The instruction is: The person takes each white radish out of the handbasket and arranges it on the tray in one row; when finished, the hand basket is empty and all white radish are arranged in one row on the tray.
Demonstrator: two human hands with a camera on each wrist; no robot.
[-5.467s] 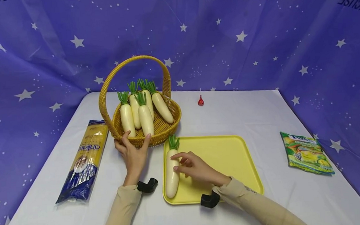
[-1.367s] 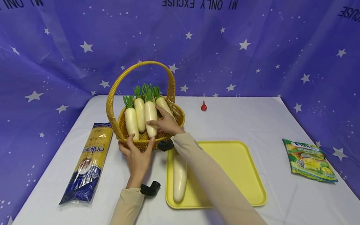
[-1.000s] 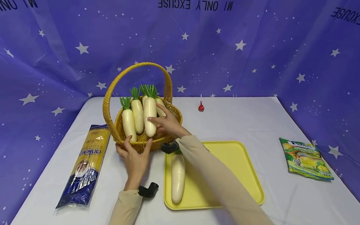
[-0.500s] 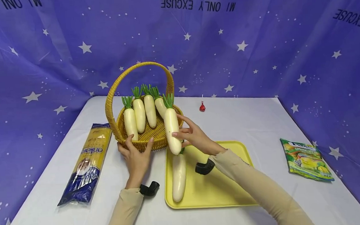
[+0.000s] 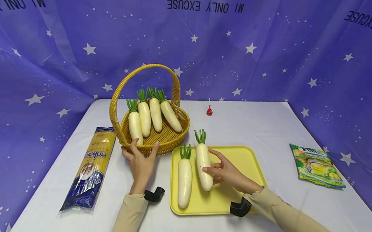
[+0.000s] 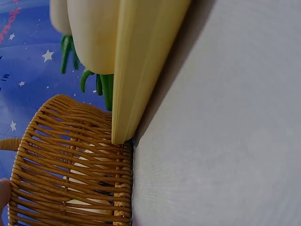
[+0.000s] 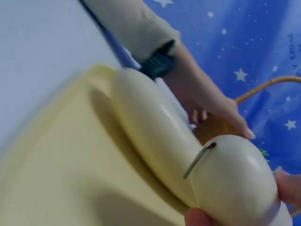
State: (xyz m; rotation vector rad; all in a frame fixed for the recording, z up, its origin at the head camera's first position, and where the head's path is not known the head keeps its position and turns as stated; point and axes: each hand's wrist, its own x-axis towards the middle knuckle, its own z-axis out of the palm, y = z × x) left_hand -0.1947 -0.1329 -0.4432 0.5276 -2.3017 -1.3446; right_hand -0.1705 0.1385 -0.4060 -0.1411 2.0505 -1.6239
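My right hand (image 5: 226, 171) pinches a white radish (image 5: 204, 166) with green leaves, thumb on one side and fingers on the other. The radish is over the yellow tray (image 5: 242, 203), to the right of a second white radish (image 5: 185, 182) lying along the tray's left side. In the right wrist view the held radish (image 7: 237, 181) shows its blunt end close up. My left hand (image 5: 142, 167) grips the near rim of the wicker basket (image 5: 166, 143), thumb and fingers spread along it. Inside the basket lean several more white radishes (image 5: 155, 114).
A blue and yellow pasta packet (image 5: 91, 168) lies left of the basket. On the far side is a small red wrapped lollipop (image 5: 209, 111). A green soup packet (image 5: 317, 165) rests at the right. A purple star-printed cloth (image 5: 220, 50) hangs behind the white table (image 5: 280, 135).
My right hand has taken a radish out of the basket's front and carried it right and nearer, over the tray. My left hand has stayed at the basket's rim.
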